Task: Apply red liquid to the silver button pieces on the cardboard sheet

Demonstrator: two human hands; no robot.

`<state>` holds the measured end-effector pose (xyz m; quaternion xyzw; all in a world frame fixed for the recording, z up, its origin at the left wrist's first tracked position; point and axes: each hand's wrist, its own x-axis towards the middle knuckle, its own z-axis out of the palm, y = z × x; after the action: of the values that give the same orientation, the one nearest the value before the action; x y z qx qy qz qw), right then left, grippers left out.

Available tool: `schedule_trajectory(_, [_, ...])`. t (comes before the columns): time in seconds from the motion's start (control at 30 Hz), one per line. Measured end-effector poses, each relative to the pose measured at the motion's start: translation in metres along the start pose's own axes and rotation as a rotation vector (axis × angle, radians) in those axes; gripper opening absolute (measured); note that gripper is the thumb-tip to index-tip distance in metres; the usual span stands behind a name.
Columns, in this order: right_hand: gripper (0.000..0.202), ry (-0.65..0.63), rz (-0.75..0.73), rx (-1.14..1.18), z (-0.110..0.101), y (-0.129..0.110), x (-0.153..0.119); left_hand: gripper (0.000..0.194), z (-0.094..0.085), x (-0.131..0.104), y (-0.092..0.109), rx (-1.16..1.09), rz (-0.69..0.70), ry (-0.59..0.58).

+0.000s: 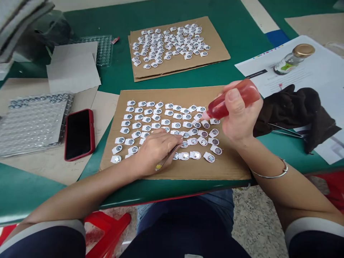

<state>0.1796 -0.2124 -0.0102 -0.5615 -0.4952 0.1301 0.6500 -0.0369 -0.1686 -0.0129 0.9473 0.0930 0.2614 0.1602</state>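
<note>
My right hand (239, 118) is wrapped round a squeeze bottle of red liquid (228, 102). The bottle is tilted, its nozzle pointing down and left at the small white pieces with round silver centres (197, 125). These pieces lie in rows on a brown cardboard sheet (225, 168). Resting low over the middle of the sheet, my left hand (158, 148) holds a thin metal tool (168, 157) with its yellow-marked end toward me. The tool's other end is hidden, and my left hand covers several pieces.
A second cardboard sheet (172, 70) with similar pieces lies behind. At left are a red-cased phone (79, 134) and bubble wrap (34, 122). At right are dark cloth (292, 107), metal tweezers (288, 133), papers (258, 64) and a gold-lidded glass jar (292, 59).
</note>
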Motion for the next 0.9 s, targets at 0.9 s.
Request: schedule_trajectory(0.9, [0.034, -0.149, 0.104, -0.096, 0.019, 0.005, -0.024, 0.017, 0.007, -0.002, 0.001, 0.171, 0.152, -0.114])
